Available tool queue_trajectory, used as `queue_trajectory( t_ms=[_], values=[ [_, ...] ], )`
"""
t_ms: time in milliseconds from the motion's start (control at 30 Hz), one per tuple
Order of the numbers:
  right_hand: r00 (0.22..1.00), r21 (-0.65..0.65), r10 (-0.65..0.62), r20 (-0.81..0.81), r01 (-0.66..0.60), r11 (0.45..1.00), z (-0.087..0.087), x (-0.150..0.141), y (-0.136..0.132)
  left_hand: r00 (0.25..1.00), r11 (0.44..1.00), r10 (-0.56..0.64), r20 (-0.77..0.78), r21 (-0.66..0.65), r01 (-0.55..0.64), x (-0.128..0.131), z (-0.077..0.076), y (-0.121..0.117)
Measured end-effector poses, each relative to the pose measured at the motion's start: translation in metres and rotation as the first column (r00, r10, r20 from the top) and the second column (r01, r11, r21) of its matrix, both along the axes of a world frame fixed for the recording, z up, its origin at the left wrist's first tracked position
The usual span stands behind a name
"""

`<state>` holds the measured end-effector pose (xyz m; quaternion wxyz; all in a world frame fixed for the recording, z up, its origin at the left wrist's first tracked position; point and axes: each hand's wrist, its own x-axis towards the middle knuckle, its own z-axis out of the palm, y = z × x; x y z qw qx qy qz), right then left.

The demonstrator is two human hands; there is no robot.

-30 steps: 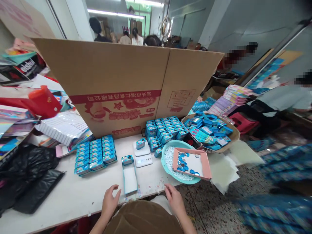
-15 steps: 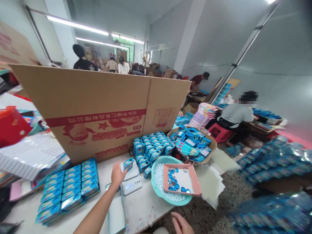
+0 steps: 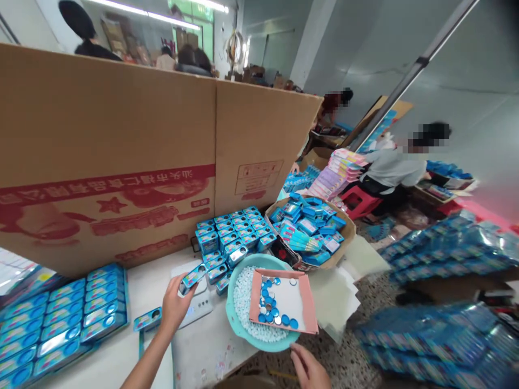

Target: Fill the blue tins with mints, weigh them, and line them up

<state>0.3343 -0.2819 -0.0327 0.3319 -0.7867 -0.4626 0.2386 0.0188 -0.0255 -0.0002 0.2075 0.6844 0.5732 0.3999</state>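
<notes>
My left hand (image 3: pixel 174 305) grips a small blue tin box (image 3: pixel 193 278) by its sides, above a white digital scale (image 3: pixel 201 303). A dark round hole shows in the box's top. Left of my wrist lies another blue tin box (image 3: pixel 147 319). My right hand (image 3: pixel 311 370) hovers low by the front rim of a turquoise basin (image 3: pixel 239 329), its fingers loosely extended and holding nothing I can see. White pellets (image 3: pixel 244 294) fill the basin. A pink shallow tray (image 3: pixel 312 302) rests on it, with several blue and silver round caps (image 3: pixel 267 303).
Rows of blue boxes (image 3: pixel 65 319) stand at left, and stacked blue tins (image 3: pixel 235 229) behind the scale. An open carton (image 3: pixel 344 237) holds more blue tins. A tall cardboard panel (image 3: pixel 162 129) stands behind the table. Packed blue bundles (image 3: pixel 430 335) lie at right; a person (image 3: pixel 393 170) sits beyond.
My view has turned right and down. My left hand has the tin box tilted and raised above the scale. My right hand is closer to the basin's rim.
</notes>
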Motion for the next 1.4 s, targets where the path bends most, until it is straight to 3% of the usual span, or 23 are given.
queue_trajectory(
  t_ms=[67, 133, 333, 600, 867, 1000, 1233, 1400],
  values=[
    [0.999, -0.03, 0.047, -0.011, -0.047, 0.998, 0.008, 0.009, 0.015, 0.995, 0.995, -0.098, -0.014, 0.008, 0.098, 0.023, 0.022, -0.024],
    [0.996, -0.044, 0.091, -0.027, -0.092, 0.995, 0.014, 0.014, 0.029, 0.98, 0.98, -0.196, -0.027, -0.049, 0.195, 0.048, 0.032, -0.041],
    [0.992, -0.037, 0.104, -0.073, -0.107, 0.994, 0.014, 0.021, 0.054, 0.944, 0.935, -0.32, -0.078, -0.185, 0.302, 0.092, 0.019, -0.056],
    [0.989, -0.033, 0.082, -0.121, -0.087, 0.996, 0.005, 0.028, 0.057, 0.911, 0.931, -0.355, -0.211, -0.17, 0.324, 0.1, 0.022, -0.036],
    [0.99, -0.035, 0.078, -0.118, -0.082, 0.996, 0.003, 0.033, 0.06, 0.918, 0.927, -0.347, -0.193, -0.217, 0.305, 0.101, 0.014, -0.037],
    [0.989, -0.051, 0.086, -0.116, -0.092, 0.994, 0.007, 0.034, 0.062, 0.944, 0.943, -0.285, -0.165, -0.227, 0.245, 0.097, 0.016, -0.039],
    [0.99, -0.093, 0.1, -0.101, -0.11, 0.99, 0.009, 0.034, 0.065, 0.973, 0.955, -0.217, -0.076, -0.222, 0.196, 0.101, 0.038, -0.044],
    [0.99, -0.103, 0.104, -0.097, -0.114, 0.988, 0.008, 0.033, 0.063, 0.977, 0.933, -0.199, 0.076, -0.291, 0.213, 0.1, 0.035, -0.044]
  ],
)
